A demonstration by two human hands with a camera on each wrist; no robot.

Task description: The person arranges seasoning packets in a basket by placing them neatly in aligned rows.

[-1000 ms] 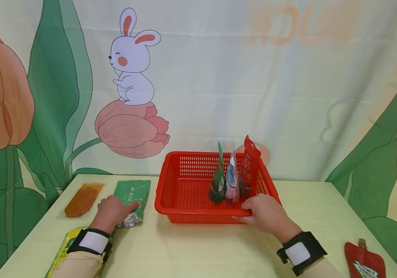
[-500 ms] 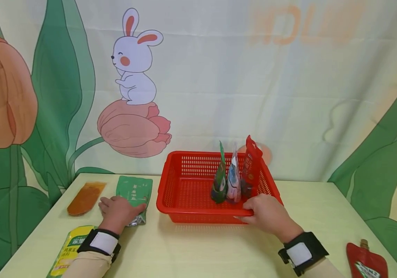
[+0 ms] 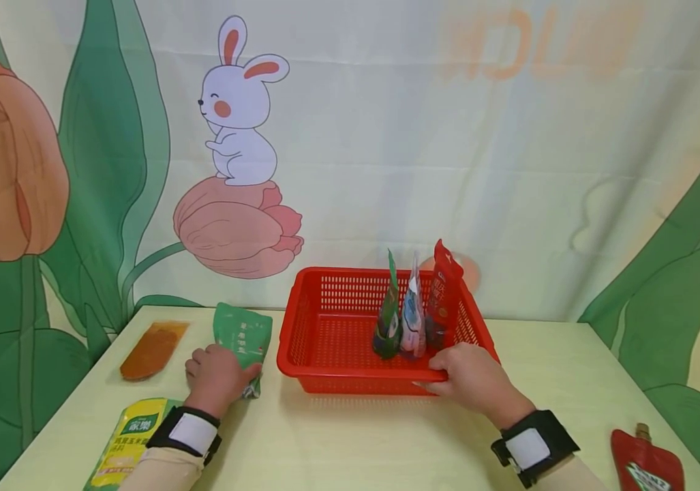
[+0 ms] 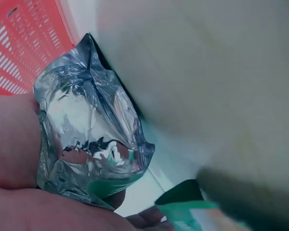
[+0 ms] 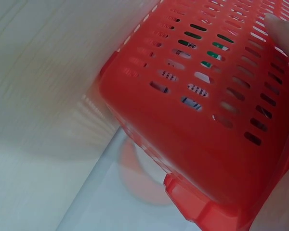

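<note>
My left hand (image 3: 217, 379) holds a green foil pouch (image 3: 244, 333) with pale printed characters, left of the basket. In the left wrist view, the pouch's crinkled silver end (image 4: 82, 120) lies between thumb and fingers. My right hand (image 3: 471, 379) grips the front rim of the red plastic basket (image 3: 350, 383) near its right corner, thumb over the edge and fingers beneath. Standing upright in the basket's right half are a green packet (image 3: 388, 324), a clear-and-blue packet (image 3: 413, 320) and a red packet (image 3: 442, 300). The right wrist view shows the basket's slotted wall (image 5: 183, 130) close up.
On the table's left side lie a flat orange-brown sachet (image 3: 153, 351) and a yellow pouch (image 3: 131, 440), partly under my left forearm. A red spouted ketchup pouch (image 3: 647, 460) lies at the front right. A printed curtain (image 3: 509, 191) hangs behind the table.
My left hand has shifted slightly right, and the green pouch has turned and tilted in its hold. More of the yellow pouch is uncovered. The right hand stays on the basket rim.
</note>
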